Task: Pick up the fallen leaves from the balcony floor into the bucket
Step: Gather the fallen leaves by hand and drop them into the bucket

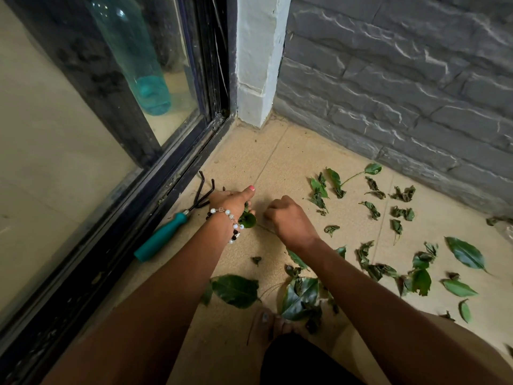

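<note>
Nearest, large leaves [236, 290] lie flat by the foot [266, 320]. Beyond, the left hand [230, 200] grips small leaves [247, 219], stems upward. The right hand [286, 215] is curled; contents cannot be told. Farther right, scattered leaves [372, 209] cover the floor [249, 157], axes mixed.

The curled fingers of the right hand [286, 218] face the beige floor, so what they pinch cannot be told; the left hand [231, 200] hides the third prong of the teal-handled black hand rake [169, 234], and the tall turquoise plastic bottle [133, 51] is cut off above
</note>
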Demonstrator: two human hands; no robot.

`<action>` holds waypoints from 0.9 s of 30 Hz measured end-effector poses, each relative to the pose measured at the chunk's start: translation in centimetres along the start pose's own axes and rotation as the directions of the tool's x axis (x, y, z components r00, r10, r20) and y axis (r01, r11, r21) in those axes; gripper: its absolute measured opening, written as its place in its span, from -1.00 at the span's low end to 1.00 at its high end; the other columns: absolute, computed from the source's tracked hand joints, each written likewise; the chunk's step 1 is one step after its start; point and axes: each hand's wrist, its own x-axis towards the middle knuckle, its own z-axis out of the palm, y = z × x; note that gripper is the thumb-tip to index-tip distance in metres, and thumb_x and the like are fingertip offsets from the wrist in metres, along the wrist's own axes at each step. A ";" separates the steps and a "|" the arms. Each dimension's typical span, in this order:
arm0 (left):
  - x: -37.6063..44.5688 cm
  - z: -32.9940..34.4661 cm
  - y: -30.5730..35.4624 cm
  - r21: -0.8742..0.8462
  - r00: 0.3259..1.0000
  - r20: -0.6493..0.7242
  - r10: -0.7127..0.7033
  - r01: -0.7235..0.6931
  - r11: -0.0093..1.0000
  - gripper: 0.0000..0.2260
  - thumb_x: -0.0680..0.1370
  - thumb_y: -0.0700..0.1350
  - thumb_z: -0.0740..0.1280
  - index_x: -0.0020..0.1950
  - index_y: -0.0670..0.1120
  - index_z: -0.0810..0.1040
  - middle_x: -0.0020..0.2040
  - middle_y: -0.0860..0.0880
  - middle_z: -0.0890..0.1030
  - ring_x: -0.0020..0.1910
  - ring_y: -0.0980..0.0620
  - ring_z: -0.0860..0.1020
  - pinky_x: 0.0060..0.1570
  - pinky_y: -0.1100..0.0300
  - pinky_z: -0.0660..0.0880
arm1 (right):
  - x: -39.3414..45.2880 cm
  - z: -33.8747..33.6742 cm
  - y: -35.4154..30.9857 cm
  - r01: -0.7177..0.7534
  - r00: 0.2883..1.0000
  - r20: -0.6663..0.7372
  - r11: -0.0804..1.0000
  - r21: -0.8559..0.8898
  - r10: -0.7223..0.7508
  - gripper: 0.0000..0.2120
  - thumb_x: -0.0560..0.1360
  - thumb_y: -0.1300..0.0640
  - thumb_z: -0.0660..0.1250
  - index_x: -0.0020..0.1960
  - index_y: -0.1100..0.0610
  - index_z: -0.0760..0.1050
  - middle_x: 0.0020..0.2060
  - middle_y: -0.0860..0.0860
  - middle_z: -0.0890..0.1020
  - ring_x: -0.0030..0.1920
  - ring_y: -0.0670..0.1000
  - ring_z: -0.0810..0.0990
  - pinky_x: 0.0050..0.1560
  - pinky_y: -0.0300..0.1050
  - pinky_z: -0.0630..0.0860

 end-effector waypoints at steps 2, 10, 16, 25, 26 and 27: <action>-0.3 0.3 -0.2 0.013 1.000 0.021 0.003 -0.003 1.000 -0.81 0.46 -0.22 0.49 -0.26 -0.25 0.53 -0.36 -0.14 0.55 -0.49 0.01 0.47 -0.46 0.20 0.52 | -0.1 -0.8 0.5 -0.036 0.999 -0.007 0.999 0.012 0.036 -0.80 0.51 0.32 0.28 0.04 0.22 0.65 -0.06 0.11 0.63 0.01 0.12 0.54 -0.02 -0.07 0.51; -1.2 3.3 -1.6 0.125 0.989 0.145 0.014 -0.032 0.992 -0.77 0.44 -0.05 0.52 -0.18 -0.21 0.62 -0.30 -0.12 0.63 -0.46 0.02 0.53 -0.30 0.18 0.57 | -0.4 -4.8 1.6 -0.324 0.833 0.095 0.342 0.882 0.545 -0.83 0.37 0.39 0.48 -0.08 0.22 0.61 -0.19 0.14 0.69 -0.18 0.07 0.67 -0.08 -0.11 0.61; -2.1 5.3 -1.7 0.016 0.982 0.183 -0.043 0.041 0.999 -0.81 0.46 -0.16 0.50 -0.17 -0.29 0.63 -0.37 -0.17 0.60 -0.53 0.01 0.49 -0.48 0.22 0.51 | -1.4 -6.8 4.3 -0.425 0.855 0.235 0.364 0.829 0.463 -0.65 0.45 0.25 0.46 0.22 0.17 0.55 -0.07 0.13 0.71 -0.04 -0.01 0.68 -0.05 -0.25 0.56; -0.6 5.5 -0.8 -0.005 0.989 0.144 -0.012 0.013 1.000 -0.82 0.51 -0.20 0.43 -0.12 -0.34 0.58 -0.39 -0.14 0.51 -0.57 0.04 0.42 -0.51 0.26 0.48 | 1.4 -7.0 10.0 -0.571 0.819 0.171 0.803 0.167 0.547 -0.48 0.55 0.04 0.34 0.45 0.09 0.30 0.30 0.14 0.46 0.33 0.18 0.38 0.39 0.09 0.28; -0.4 5.4 -0.7 -0.003 0.991 0.131 -0.012 0.013 1.000 -0.83 0.51 -0.20 0.43 -0.10 -0.33 0.58 -0.39 -0.14 0.51 -0.57 0.04 0.42 -0.52 0.26 0.48 | 1.7 -6.4 10.1 -0.555 0.826 0.214 0.819 0.144 0.522 -0.47 0.55 0.01 0.33 0.47 0.03 0.28 0.33 0.12 0.43 0.35 0.19 0.36 0.41 0.12 0.26; -0.2 5.4 -0.6 -0.006 0.992 0.125 -0.015 0.016 1.000 -0.83 0.52 -0.20 0.43 -0.10 -0.33 0.58 -0.39 -0.13 0.51 -0.55 0.04 0.42 -0.51 0.25 0.48 | 1.9 -5.8 9.9 -0.540 0.834 0.222 0.830 0.140 0.505 -0.49 0.54 0.00 0.33 0.46 0.00 0.30 0.33 0.11 0.42 0.34 0.20 0.37 0.41 0.14 0.28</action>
